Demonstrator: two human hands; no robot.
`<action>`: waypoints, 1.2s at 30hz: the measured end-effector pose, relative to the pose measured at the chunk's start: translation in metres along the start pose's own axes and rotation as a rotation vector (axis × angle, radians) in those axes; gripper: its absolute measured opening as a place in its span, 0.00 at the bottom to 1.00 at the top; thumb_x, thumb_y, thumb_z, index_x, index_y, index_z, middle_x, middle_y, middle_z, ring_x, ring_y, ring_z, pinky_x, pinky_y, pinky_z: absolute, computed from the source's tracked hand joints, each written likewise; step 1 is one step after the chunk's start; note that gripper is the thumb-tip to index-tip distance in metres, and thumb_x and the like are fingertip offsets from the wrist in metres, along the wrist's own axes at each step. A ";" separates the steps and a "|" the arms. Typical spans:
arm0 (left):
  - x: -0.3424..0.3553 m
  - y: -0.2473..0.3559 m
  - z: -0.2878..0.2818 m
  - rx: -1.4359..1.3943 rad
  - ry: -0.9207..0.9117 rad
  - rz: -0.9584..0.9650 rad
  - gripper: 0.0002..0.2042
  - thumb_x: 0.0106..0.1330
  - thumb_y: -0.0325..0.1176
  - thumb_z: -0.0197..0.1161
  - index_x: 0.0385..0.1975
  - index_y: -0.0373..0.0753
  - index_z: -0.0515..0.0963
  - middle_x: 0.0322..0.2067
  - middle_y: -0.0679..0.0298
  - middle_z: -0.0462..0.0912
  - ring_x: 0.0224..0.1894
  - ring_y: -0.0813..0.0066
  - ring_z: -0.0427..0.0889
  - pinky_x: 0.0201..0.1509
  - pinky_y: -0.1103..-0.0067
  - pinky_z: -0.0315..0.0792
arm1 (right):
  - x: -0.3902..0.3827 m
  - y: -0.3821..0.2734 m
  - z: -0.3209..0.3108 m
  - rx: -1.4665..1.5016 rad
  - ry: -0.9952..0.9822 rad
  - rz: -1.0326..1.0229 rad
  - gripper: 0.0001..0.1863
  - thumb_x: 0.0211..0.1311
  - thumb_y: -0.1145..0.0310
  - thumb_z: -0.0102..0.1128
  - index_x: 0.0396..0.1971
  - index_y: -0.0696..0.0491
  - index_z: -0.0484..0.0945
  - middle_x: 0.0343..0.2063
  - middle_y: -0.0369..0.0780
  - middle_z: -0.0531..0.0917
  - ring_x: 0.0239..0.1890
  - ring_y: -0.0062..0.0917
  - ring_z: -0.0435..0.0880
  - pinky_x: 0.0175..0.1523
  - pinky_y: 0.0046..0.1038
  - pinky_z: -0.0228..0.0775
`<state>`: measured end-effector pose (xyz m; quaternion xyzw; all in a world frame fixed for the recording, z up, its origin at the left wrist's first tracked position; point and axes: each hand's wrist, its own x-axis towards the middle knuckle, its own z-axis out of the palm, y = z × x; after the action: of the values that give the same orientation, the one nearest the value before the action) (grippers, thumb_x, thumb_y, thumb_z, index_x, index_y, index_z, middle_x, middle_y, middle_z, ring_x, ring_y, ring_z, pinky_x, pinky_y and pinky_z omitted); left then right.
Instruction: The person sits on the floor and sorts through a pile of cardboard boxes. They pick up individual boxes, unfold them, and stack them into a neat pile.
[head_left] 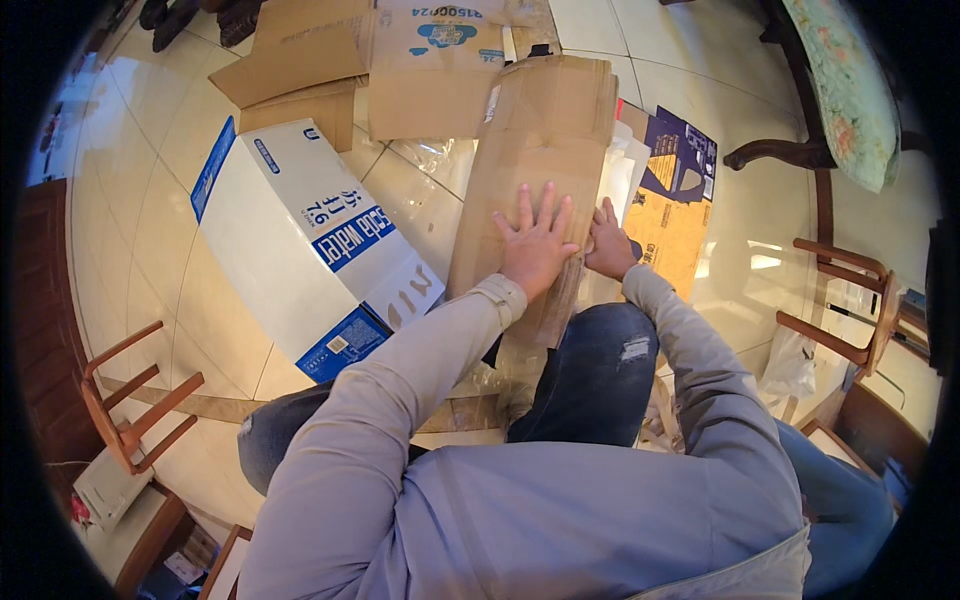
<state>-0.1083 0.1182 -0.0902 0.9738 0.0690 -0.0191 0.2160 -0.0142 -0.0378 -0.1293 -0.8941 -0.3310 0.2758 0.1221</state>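
Note:
A long brown cardboard piece (pixel 532 110) lies before me, folded into a flat strip. My left hand (pixel 535 240) rests on it with fingers spread. At its right edge, my right hand (pixel 611 243) grips the cardboard with bent fingers. Just beyond that edge are white sheets (pixel 620 170) and a yellow and dark blue printed carton (pixel 670 225). To the left lies a large white and blue box (pixel 270 220). My raised denim-covered knee (pixel 620 340) is just below the right hand.
More flattened cardboard (pixel 430 95) lies at the back. Wooden frames, perhaps stools, stand at left (pixel 130 420) and right (pixel 840 345). A dark carved furniture leg (pixel 760 152) and floral cushion (pixel 840 80) are at upper right. A white plastic bag (pixel 790 365) sits on the tiled floor (pixel 150 250).

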 end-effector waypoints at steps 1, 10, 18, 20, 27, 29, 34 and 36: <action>0.001 0.001 0.003 0.021 0.018 0.003 0.36 0.55 0.53 0.59 0.63 0.49 0.59 0.68 0.60 0.46 0.69 0.46 0.42 0.55 0.34 0.48 | 0.000 0.009 0.000 0.051 0.010 -0.044 0.40 0.47 0.60 0.62 0.63 0.44 0.59 0.66 0.36 0.54 0.68 0.51 0.42 0.53 0.63 0.60; -0.003 0.008 0.030 0.144 0.052 0.052 0.35 0.55 0.54 0.59 0.63 0.49 0.60 0.68 0.57 0.47 0.69 0.45 0.43 0.56 0.34 0.45 | -0.020 0.029 -0.018 0.435 0.257 -0.020 0.35 0.49 0.66 0.64 0.60 0.51 0.64 0.62 0.43 0.64 0.67 0.41 0.54 0.67 0.36 0.53; -0.001 0.016 0.035 0.168 -0.007 0.058 0.34 0.55 0.52 0.59 0.63 0.50 0.60 0.68 0.59 0.47 0.69 0.45 0.41 0.56 0.33 0.42 | -0.040 0.053 0.002 0.208 0.253 0.039 0.26 0.52 0.64 0.64 0.53 0.51 0.73 0.60 0.40 0.68 0.68 0.39 0.53 0.68 0.34 0.51; 0.000 0.014 0.035 0.167 -0.008 0.055 0.34 0.55 0.52 0.60 0.63 0.50 0.60 0.68 0.59 0.47 0.69 0.45 0.40 0.56 0.33 0.41 | -0.039 0.051 0.002 0.245 0.272 0.046 0.26 0.51 0.65 0.64 0.53 0.50 0.73 0.60 0.41 0.68 0.67 0.40 0.55 0.68 0.34 0.51; 0.002 0.016 0.034 0.149 0.001 0.071 0.34 0.56 0.53 0.60 0.63 0.50 0.60 0.67 0.59 0.48 0.69 0.45 0.42 0.55 0.34 0.45 | -0.105 0.177 -0.002 0.278 1.054 0.728 0.34 0.56 0.49 0.59 0.55 0.59 0.68 0.53 0.48 0.73 0.55 0.38 0.71 0.59 0.30 0.61; 0.002 0.014 0.038 0.123 0.007 0.080 0.35 0.55 0.54 0.60 0.63 0.51 0.60 0.67 0.60 0.48 0.69 0.46 0.42 0.55 0.34 0.45 | -0.130 0.211 0.006 1.114 0.728 0.820 0.37 0.59 0.42 0.52 0.58 0.57 0.66 0.54 0.46 0.72 0.57 0.35 0.69 0.59 0.28 0.61; 0.001 0.000 0.025 0.069 -0.018 0.058 0.35 0.56 0.54 0.59 0.63 0.53 0.59 0.68 0.62 0.48 0.69 0.47 0.41 0.56 0.35 0.46 | -0.105 0.155 0.010 1.888 0.187 0.456 0.32 0.64 0.43 0.45 0.59 0.52 0.65 0.52 0.40 0.75 0.51 0.26 0.75 0.53 0.31 0.70; 0.002 -0.010 0.016 -0.051 -0.022 0.070 0.35 0.55 0.55 0.60 0.63 0.52 0.60 0.68 0.63 0.47 0.69 0.49 0.41 0.56 0.34 0.44 | -0.092 0.137 0.006 1.980 0.126 0.410 0.28 0.67 0.47 0.42 0.58 0.52 0.65 0.49 0.38 0.77 0.46 0.23 0.79 0.49 0.29 0.73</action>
<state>-0.1080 0.1206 -0.1087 0.9695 0.0333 -0.0204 0.2418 -0.0036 -0.2013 -0.1513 -0.4435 0.2135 0.3942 0.7762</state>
